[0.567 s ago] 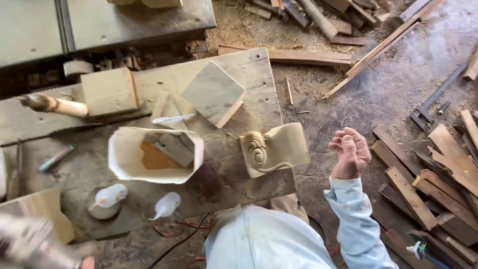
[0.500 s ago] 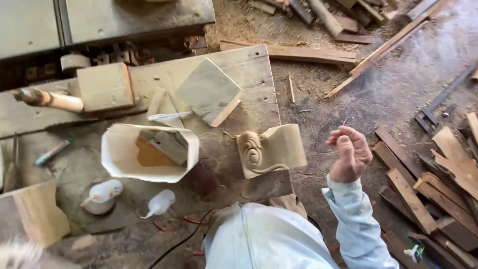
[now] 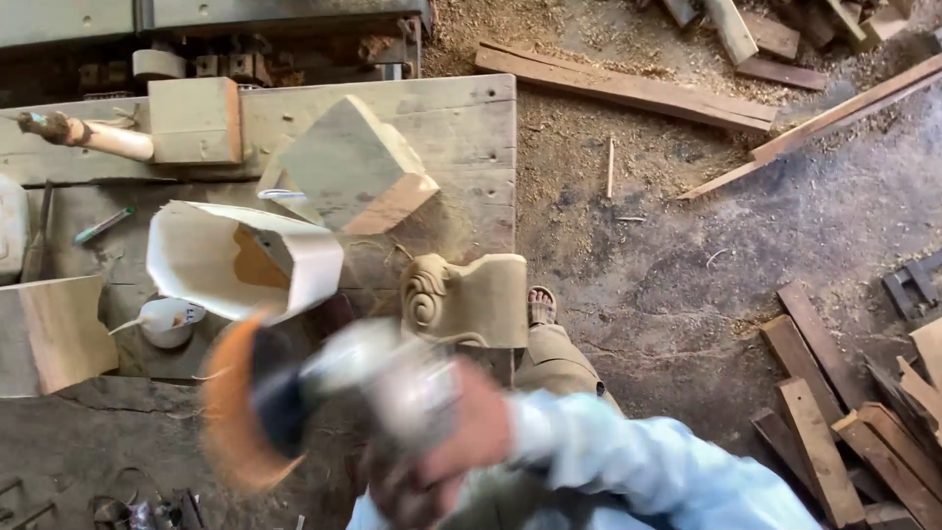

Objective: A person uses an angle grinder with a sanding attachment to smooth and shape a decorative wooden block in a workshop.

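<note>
Orange-disced grinder (image 3: 324,393) is gripped by blurred fingers (image 3: 432,481) of both hands, carved wooden block (image 3: 461,299) lying just beyond on the worktop (image 3: 471,118).

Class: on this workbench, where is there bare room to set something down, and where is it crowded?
Bare board lies right of the tilted wood block, toward the bench edge. Crowded: the white container, carved scroll piece and blurred power tool fill the near side.

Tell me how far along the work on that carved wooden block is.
Done: a scroll is already cut into the carved wooden block, which lies at the edge of the bench. In hand: the right hand grips a power tool with an orange disc, motion-blurred and in front of the block, not touching it. Left: probably surface work on the block; the blur hides finer detail.
</note>
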